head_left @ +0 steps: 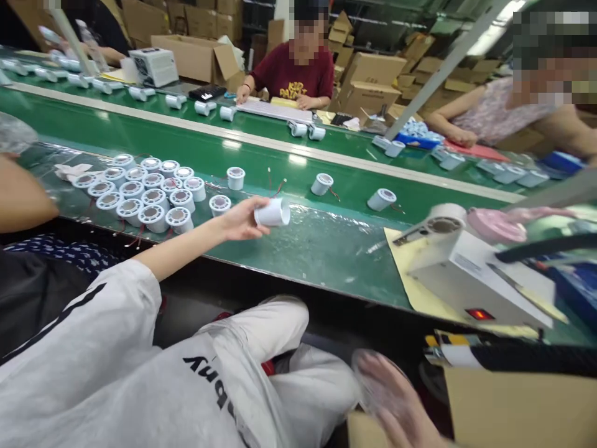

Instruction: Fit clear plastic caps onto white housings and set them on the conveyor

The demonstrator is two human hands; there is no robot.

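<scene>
My left hand (245, 219) reaches over the bench edge, its fingers closed around a white cylindrical housing (275, 213). That housing is tipped on its side, open end facing right. Red and white wires stick up just behind it. To the left of the hand, a cluster of similar housings (152, 198) stands upright with round grilled tops, some trailing wires. One more housing (219, 205) stands close by my wrist. Low in the view, over a cardboard box, my right hand (392, 392) is smeared by motion, so its fingers and anything in them are unclear.
A green conveyor belt (275, 158) runs behind the bench, carrying spaced housings (321, 183). At right stands a white machine (476, 274) with a lit red switch and a tape roll. A cardboard box (517, 404) sits below. Co-workers sit across the belt; another person's arm (23, 196) is at left.
</scene>
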